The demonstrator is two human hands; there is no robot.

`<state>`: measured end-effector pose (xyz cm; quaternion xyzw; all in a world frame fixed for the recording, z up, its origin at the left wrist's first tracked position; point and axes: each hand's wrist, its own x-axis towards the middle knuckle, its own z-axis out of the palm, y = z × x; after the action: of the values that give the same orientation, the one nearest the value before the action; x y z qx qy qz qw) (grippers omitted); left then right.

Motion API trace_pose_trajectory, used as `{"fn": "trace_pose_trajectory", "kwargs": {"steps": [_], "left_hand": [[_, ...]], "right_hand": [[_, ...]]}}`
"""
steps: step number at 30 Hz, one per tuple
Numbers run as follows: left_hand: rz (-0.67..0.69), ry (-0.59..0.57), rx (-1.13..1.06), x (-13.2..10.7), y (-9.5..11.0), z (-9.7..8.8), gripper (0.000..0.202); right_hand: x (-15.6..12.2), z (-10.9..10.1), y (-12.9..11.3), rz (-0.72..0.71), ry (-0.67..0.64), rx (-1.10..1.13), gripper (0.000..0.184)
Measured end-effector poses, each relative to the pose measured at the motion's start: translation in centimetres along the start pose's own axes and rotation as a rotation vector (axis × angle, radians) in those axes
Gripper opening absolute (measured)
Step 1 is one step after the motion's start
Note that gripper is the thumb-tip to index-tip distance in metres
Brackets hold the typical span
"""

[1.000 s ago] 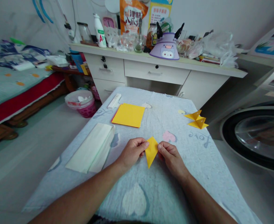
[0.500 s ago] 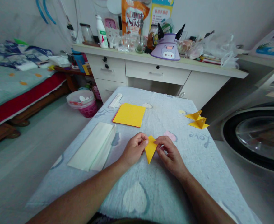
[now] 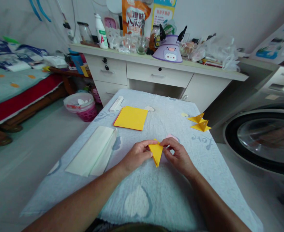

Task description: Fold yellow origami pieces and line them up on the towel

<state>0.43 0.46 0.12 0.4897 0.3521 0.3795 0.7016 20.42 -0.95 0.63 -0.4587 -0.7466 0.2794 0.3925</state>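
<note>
A small piece of folded yellow paper [image 3: 156, 154], with its narrow point toward me, is held over the middle of the table. My left hand [image 3: 137, 155] pinches its left upper edge, the thumb below and the fingers along the top. On the other side, my right hand [image 3: 177, 152] grips the upper right corner between thumb and fingers. Beyond them lies a stack of square yellow paper [image 3: 131, 118], with a red edge showing at its left. Two folded yellow paper figures [image 3: 200, 122] rest at the table's right side.
On the cloth-covered table [image 3: 142, 180] a pale folded paper packet [image 3: 91, 151] lies at the left, and a small white box [image 3: 116, 104] farther back. A cluttered white desk [image 3: 160, 72] stands behind. A washing machine [image 3: 265, 141] is at the right, a pink bin [image 3: 83, 108] at the left.
The top of the folded paper now shows a flatter upper edge at the left. My left fingers have straightened along it. The whole view has shifted slightly.
</note>
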Motion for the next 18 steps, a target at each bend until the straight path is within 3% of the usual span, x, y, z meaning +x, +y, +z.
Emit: {"fn": "trace_pose_trajectory", "kwargs": {"steps": [5,10,18], "left_hand": [[0.033,-0.023,0.026,-0.2,-0.1,-0.2,0.05],[0.062,-0.017,0.132,-0.2,-0.4,-0.6,0.042],[0.163,0.02,0.353,0.3,-0.7,-0.7,0.027]], "right_hand": [[0.4,-1.2,-1.7,-0.054,-0.097,-0.139,0.023],[0.6,-1.9,-2.3,-0.036,-0.182,-0.104,0.023],[-0.5,-0.6,-0.6,-0.023,-0.081,0.032,0.014]]}}
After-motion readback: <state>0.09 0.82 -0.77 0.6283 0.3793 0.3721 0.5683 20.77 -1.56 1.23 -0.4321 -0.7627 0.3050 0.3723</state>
